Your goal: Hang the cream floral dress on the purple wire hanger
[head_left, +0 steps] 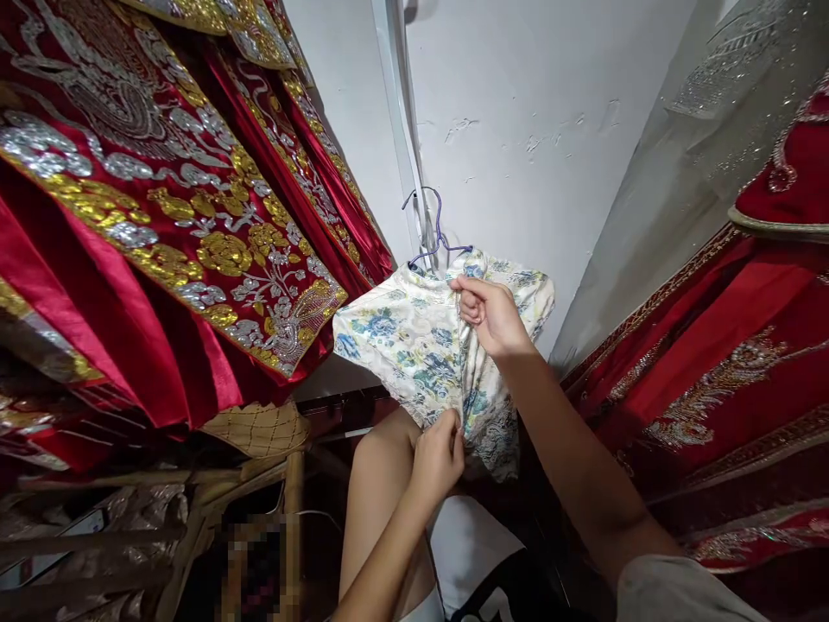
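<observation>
Pinching a floral top (414,345) with 2 hands, center of frame. Right hand (489,315): fingers curled, thumb and index clamped on the fabric near the neckline, just right of center. Left hand (440,453): closed on the front edge (460,363) lower down, below center. Top hangs on a purple hanger (439,229); hook sits by the white post (389,52), upper center. Can't tell if the hook actually bears on it.

Risks, my judgement: uneven tension between the 2 grips could skew the front edge, leaving 1 side higher. A hard downward tug from the left hand could slip the neckline off the hanger's shoulders, or unseat the hook if it's only loosely caught. Thin-looking cloth might crease or strain where it's pinched. Lower part is near the person's bare knee (382,466), so it could catch or bunch there. Sleeve at frame left is close to the sequinned red garment (226,250); rough sequins might snag it.

Orientation: neckline toward the top of the frame, hem toward the bottom. Long axis runs neckline to hem, near vertical, leaning slightly so the hem sits right of the neckline. Sleeves spread to frame left and frame right. Front edge runs roughly along the long axis.
</observation>
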